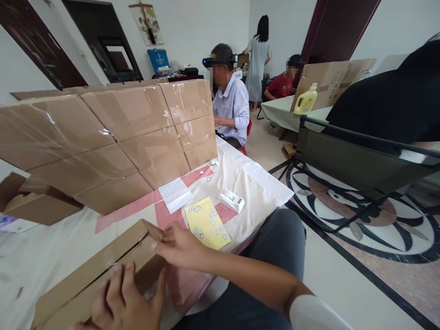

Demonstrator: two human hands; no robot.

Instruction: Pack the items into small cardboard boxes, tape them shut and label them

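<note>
A long brown cardboard box (99,268) lies closed at the lower left, a narrow seam running along its top. My left hand (127,300) rests on its near side with the fingers spread. At the box's far right corner, my right hand (180,245) grips the end edge between thumb and fingers; whether tape is also in that pinch I cannot make out. Just beyond this hand is a yellow sheet (209,224) with several small outlined labels on it. A white tape dispenser (232,200) sits to its right, and a white label sheet (174,192) lies behind.
A wall of taped cardboard boxes (144,133) stands across the table (256,183). An opened carton (44,204) is at the left. Beyond sits a person in a light shirt (233,103). At right are a folding chair (360,156) and a yellow jug (305,101).
</note>
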